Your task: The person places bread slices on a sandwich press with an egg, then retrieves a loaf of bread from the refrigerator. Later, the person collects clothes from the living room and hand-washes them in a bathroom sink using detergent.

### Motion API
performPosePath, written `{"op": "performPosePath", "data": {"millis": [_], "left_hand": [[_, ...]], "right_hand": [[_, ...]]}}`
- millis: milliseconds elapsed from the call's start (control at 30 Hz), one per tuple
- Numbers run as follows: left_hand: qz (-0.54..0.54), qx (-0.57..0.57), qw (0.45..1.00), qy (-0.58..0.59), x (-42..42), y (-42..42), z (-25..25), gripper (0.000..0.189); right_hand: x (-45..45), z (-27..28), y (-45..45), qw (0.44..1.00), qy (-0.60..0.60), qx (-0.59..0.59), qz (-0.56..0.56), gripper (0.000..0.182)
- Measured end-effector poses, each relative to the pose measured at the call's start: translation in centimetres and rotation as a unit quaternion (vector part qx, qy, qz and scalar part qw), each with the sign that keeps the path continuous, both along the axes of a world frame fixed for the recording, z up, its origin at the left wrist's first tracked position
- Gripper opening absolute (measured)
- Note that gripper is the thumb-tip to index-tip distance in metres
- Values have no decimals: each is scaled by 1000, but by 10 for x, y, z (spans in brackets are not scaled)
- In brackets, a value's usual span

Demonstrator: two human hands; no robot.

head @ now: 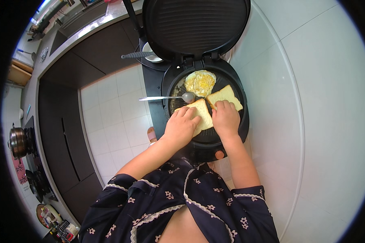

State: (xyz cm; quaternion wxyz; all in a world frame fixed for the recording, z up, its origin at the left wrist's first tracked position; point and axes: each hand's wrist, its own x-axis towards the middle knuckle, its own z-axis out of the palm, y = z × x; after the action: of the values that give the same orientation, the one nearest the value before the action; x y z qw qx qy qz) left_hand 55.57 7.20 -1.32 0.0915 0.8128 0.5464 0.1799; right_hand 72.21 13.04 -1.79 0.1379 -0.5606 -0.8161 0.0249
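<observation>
My left hand (pixel 182 124) lies over a slice of white bread (pixel 204 117) on the round black electric griddle (pixel 208 138), its fingertips on the bread. My right hand (pixel 226 117) touches the lower edge of another bread slice (pixel 225 96), to the right; whether its fingers grip the bread is hidden. Fried egg (pixel 200 82) lies at the back of the hot plate. A metal spoon (pixel 188 97) rests with its bowl between egg and bread, its handle sticking out leftward over the rim.
The griddle's ribbed lid (pixel 197 27) stands raised at the back. Behind left is a white bowl (pixel 152 57) with a grey-handled utensil (pixel 137 55) across it. A glossy white wall (pixel 270 91) runs along the right. Far left, a counter holds a metal pot (pixel 18 142) on a stove.
</observation>
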Motion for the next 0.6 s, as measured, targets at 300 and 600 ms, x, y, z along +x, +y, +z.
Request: {"op": "performPosePath", "data": {"millis": [300,600], "left_hand": [[2,-11,1000,4,1,0,-2,17],[4,-17,1000,7,2,0,-2,16]], "right_hand": [[0,-4,1,1000,-6,8,-3,13],[0,-6,2,1000,-14,18,-8,9]]}}
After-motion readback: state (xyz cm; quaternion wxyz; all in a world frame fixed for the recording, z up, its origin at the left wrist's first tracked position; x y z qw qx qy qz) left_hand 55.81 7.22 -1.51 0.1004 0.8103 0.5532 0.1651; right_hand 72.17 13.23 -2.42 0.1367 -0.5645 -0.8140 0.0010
